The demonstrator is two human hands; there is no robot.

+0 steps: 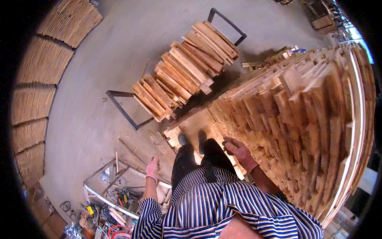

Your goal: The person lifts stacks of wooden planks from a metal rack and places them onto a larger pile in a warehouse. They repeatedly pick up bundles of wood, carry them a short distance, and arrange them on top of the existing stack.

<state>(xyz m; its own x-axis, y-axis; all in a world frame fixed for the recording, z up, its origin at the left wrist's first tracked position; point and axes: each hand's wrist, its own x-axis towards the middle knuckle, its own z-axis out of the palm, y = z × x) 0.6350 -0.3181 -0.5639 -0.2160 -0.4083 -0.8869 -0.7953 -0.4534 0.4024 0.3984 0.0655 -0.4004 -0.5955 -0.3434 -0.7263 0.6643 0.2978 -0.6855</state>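
Note:
Both hands wear pinkish work gloves with darkened fingers. My left hand (152,168) hangs in front of me on the left, its fingers loosely extended and nothing in them. My right hand (240,154) is beside the tall stack of wooden boards (294,131); its fingers are loosely bent and apart, without a board in them. Whether it touches the stack I cannot tell. Ahead, a black metal rack (125,109) carries a row of short wooden planks (179,75) leaning against each other.
I stand on light wooden boards (195,123). Piles of bundled wood (36,95) line the left side of the grey concrete floor (99,59). At lower left, a metal-framed bin (111,203) holds tools and scraps, with a red hose (119,231) nearby. Loose sticks (133,151) lie on the floor.

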